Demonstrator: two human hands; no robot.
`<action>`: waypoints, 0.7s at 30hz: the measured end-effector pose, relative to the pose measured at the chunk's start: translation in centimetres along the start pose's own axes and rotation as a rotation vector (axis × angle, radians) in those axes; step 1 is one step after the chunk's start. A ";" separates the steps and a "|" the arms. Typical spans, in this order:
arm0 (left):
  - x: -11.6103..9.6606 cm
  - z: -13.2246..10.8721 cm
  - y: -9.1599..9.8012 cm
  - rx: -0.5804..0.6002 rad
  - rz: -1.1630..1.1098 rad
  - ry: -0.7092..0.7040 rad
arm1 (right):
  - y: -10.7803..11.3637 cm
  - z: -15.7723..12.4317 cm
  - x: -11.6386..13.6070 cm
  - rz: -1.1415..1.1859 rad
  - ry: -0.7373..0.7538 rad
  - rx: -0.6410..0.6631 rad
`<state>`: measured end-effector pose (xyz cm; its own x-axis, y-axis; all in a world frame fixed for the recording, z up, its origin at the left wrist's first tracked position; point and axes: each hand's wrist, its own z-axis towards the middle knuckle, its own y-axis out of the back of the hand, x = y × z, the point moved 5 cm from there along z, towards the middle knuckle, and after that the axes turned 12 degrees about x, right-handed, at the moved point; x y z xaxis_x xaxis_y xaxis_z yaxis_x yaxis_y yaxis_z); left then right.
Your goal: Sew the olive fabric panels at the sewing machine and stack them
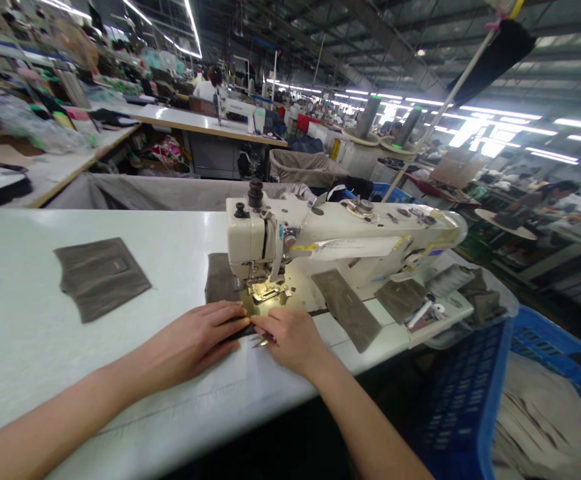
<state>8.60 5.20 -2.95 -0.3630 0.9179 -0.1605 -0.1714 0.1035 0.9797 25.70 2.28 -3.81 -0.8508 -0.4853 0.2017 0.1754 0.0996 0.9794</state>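
A cream sewing machine (340,230) stands on the pale table, its needle area lit. Under its presser foot lies a dark grey-brown fabric piece (219,279), partly hidden by the machine head and my hands. My left hand (208,333) rests on this piece with fingers stretched out, their tips by the fabric's near edge. Close against those tips is my right hand (293,337), its index finger pressing at the fabric edge. Its other fingers are curled around small metal thread snips (262,342), whose points stick out toward the left.
One fabric pocket piece (101,277) lies flat at left. A fabric strip (348,310) and another piece (400,300) lie right of the needle, near a grey thread cone (450,280). A blue crate (463,400) with cut fabric stands at lower right. Other workstations fill the background.
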 end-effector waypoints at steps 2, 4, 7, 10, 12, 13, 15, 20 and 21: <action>0.4 0.1 0.1 -0.002 -0.032 0.004 | 0.1 0.4 -0.1 -0.001 -0.006 0.005; 0.8 0.3 0.2 -0.002 -0.053 -0.001 | 0.3 0.8 -0.3 -0.002 -0.013 0.012; 1.2 0.6 0.4 0.009 -0.043 -0.017 | 0.4 1.3 -0.5 -0.004 -0.023 0.019; 1.8 0.8 0.5 0.017 -0.025 -0.012 | 0.6 1.8 -0.6 -0.010 -0.023 0.026; 2.2 0.9 0.6 0.020 -0.021 -0.010 | 0.7 2.0 -0.6 -0.015 -0.025 0.028; 2.4 1.0 0.6 0.021 -0.021 -0.011 | 0.8 2.2 -0.6 -0.018 -0.028 0.029; 2.9 1.1 0.7 0.021 -0.022 -0.010 | 0.8 2.3 -0.6 -0.024 -0.035 0.030; 3.8 1.7 1.1 0.018 -0.050 -0.015 | 0.7 2.5 -0.7 -0.029 -0.043 0.037; 3.9 1.8 1.2 0.019 -0.052 -0.016 | 0.6 2.5 -0.7 -0.028 -0.043 0.038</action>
<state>8.62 9.59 -2.19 -0.3392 0.9171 -0.2093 -0.1726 0.1580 0.9722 25.17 4.82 -3.32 -0.8755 -0.4511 0.1730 0.1327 0.1198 0.9839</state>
